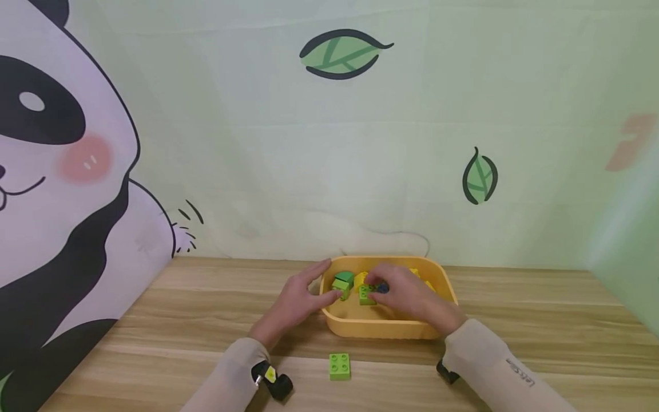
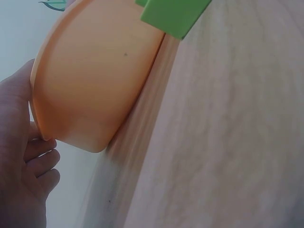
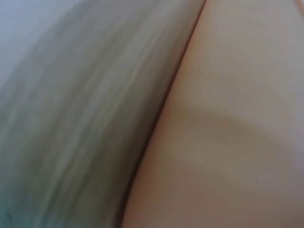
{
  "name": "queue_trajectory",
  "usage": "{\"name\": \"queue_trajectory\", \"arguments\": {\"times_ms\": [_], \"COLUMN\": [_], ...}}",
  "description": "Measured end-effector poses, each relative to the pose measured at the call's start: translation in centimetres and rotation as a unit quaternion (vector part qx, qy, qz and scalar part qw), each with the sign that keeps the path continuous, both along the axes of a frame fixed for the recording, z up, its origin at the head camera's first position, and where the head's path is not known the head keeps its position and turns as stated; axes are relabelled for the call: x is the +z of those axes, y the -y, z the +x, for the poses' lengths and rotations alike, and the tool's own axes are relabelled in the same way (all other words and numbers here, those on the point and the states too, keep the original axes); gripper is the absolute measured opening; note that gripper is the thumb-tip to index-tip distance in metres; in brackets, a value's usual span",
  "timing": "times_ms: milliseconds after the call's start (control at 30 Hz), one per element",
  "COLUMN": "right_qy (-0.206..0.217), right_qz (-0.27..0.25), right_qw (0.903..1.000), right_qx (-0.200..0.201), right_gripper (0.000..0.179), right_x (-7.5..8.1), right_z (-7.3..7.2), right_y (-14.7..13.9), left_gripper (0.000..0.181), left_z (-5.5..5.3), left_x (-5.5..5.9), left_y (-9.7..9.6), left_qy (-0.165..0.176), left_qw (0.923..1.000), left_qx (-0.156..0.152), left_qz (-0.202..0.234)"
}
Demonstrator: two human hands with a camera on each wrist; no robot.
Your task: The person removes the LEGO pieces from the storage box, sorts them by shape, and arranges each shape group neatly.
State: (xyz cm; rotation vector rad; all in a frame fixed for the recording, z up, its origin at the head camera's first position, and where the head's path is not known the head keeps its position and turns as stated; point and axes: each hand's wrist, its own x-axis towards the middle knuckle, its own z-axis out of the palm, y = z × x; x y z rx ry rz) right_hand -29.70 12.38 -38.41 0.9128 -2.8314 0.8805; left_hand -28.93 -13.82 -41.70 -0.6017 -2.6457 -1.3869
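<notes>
A yellow-orange plastic bin (image 1: 383,328) stands on the table with several toy building bricks inside. My left hand (image 1: 298,294) holds its left side, thumb over the rim and fingers along the outer wall; the left wrist view shows those fingers curled at the bin's wall (image 2: 95,80). Light-green bricks (image 1: 340,286) lie close to the left thumb tip. My right hand (image 1: 404,292) reaches down into the bin, fingers bent over a light-green brick (image 1: 366,296) and a dark blue piece (image 1: 382,288). I cannot tell whether it pinches either one. The right wrist view shows only the bin's outer wall (image 3: 213,142) and the table.
One light-green two-by-two brick (image 1: 340,366) lies on the wooden table (image 1: 206,332) in front of the bin. More yellow bricks (image 1: 414,272) and a dark green one (image 1: 344,278) are in the bin. A printed panda backdrop (image 1: 257,171) rises behind the table.
</notes>
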Motion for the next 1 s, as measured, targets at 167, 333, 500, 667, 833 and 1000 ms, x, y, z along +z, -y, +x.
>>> {"name": "queue_trajectory", "arguments": {"times_ms": [167,333,500,667,833,1000], "right_qy": [-0.018,-0.026,-0.032,-0.039,-0.03,-0.027], "right_qz": [0.017,0.027,0.036,0.043,0.049,0.056], "right_qw": [0.9997,0.9993,0.9987,0.9977,0.9976,0.9973], "right_qx": [0.008,0.006,0.017,0.036,0.038,0.039], "right_gripper": [0.019,0.02,0.021,0.021,0.019,0.02], "right_x": [-0.12,-0.24,-0.25,-0.3,-0.27,-0.18], "right_z": [-0.11,-0.21,-0.22,-0.3,-0.28,-0.15], "right_y": [0.05,0.08,0.06,-0.04,0.01,0.09], "left_gripper": [0.082,0.081,0.081,0.081,0.081,0.08], "left_z": [0.02,-0.01,-0.02,0.06,0.05,0.08], "left_x": [-0.04,-0.06,-0.01,0.08,0.08,0.09], "left_y": [-0.01,-0.01,-0.03,-0.03,-0.01,-0.01], "left_qy": [-0.001,-0.006,-0.004,-0.001,0.0,-0.003], "left_qw": [1.0,1.0,1.0,1.0,1.0,1.0], "left_qx": [0.004,0.004,0.004,0.005,0.003,0.002], "left_qz": [-0.005,-0.005,0.001,0.0,-0.001,-0.005]}}
